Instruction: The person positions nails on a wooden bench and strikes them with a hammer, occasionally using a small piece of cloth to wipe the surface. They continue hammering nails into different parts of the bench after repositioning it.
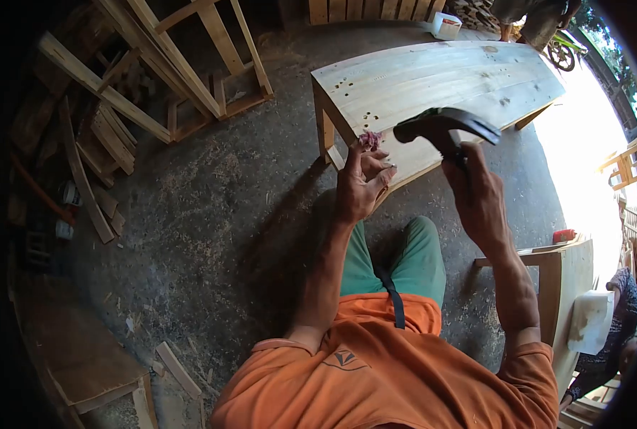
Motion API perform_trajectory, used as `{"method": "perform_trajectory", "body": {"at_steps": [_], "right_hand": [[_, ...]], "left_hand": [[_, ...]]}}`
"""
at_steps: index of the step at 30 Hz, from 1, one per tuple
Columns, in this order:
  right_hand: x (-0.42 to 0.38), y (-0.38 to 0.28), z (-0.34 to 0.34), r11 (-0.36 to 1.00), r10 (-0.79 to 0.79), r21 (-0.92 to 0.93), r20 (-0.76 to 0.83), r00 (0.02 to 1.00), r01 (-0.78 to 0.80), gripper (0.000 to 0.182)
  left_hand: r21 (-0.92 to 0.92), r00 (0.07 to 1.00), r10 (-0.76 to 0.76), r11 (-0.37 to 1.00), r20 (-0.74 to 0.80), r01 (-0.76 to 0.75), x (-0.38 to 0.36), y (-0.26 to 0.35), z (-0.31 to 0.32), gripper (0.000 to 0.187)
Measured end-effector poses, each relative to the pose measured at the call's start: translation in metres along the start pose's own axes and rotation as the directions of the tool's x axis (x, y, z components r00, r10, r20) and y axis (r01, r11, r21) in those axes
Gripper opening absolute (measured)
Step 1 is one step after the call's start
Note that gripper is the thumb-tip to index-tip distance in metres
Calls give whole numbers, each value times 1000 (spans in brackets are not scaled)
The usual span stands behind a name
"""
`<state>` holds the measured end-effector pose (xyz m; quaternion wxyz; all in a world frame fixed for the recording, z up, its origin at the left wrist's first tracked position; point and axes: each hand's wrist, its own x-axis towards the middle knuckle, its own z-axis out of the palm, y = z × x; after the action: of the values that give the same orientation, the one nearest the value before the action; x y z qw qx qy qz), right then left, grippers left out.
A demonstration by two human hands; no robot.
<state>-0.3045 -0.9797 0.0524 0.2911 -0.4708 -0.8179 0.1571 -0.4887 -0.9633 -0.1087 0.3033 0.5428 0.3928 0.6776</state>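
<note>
The right hand (479, 193) grips a hammer (447, 127); at its 9 o'clock, the left hand (360, 182) pinches a pink lump (370, 139) over the wooden table (433, 82)

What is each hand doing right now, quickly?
Left hand: closed on a small pinkish lump, held at the edge of the wooden tabletop.
Right hand: closed around the handle of a hammer, raised.

Hammer (443, 127) in right hand (479, 196)
</note>
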Motion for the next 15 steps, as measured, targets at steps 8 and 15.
{"method": "perform_trajectory", "body": {"at_steps": [8, 15], "right_hand": [[3, 18, 0, 991, -74, -109, 38, 997, 78, 20], [2, 15, 14, 997, 61, -61, 225, 972, -49, 21]], "left_hand": [[29, 997, 69, 997, 19, -70, 7, 1, -1, 59], [-164, 973, -113, 976, 200, 146, 6, 3, -23, 67]]}}
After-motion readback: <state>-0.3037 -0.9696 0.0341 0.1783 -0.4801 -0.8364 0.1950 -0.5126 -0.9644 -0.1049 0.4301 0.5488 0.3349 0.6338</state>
